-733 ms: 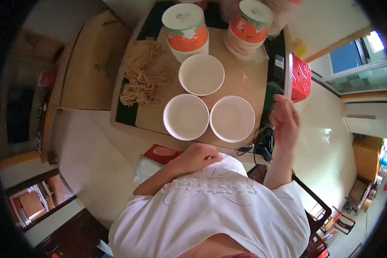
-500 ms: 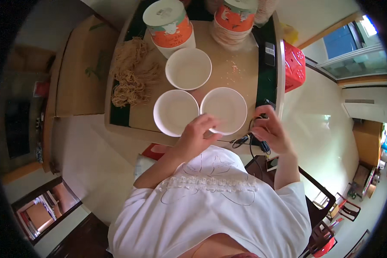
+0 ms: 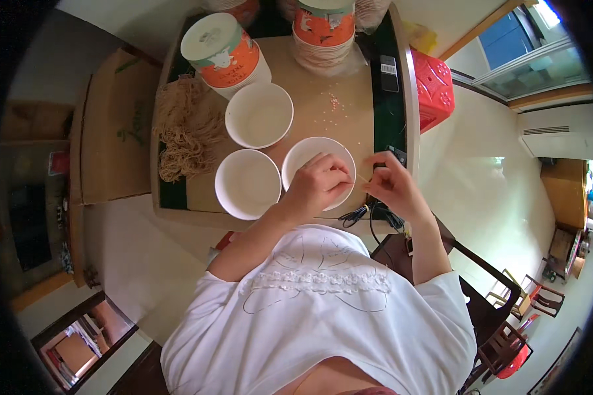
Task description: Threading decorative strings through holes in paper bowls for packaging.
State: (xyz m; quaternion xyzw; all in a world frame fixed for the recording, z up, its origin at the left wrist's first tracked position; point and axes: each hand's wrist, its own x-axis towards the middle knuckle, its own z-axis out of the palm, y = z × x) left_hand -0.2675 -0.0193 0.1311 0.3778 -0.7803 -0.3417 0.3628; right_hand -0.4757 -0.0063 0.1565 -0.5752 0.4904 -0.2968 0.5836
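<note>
Over the near-right white paper tub (image 3: 317, 146), my left hand (image 3: 319, 183) has its fingers pinched together. My right hand (image 3: 396, 189) is just right of that tub, thumb and fingertips closed in a pinch. A thin pale strand (image 3: 362, 178) spans the small gap between the two hands; its ends are hidden by the fingers. Beside this tub stands a second open white tub (image 3: 248, 184), and a third one (image 3: 259, 116) is behind them. All three are upright. At the left of the table lies a tangled heap of brown strings (image 3: 184, 128).
Stacked orange-printed tubs stand at the back left (image 3: 227, 62) and back right (image 3: 324, 29). Small pinkish crumbs (image 3: 334, 102) dot the board (image 3: 310, 79). A black cable (image 3: 356, 216) lies at the near edge. Red stool (image 3: 433, 89) and cardboard box (image 3: 115, 131) flank the table.
My hands have come closer together, and the strand between them now shows. In view, the table and tubs have shifted left.
</note>
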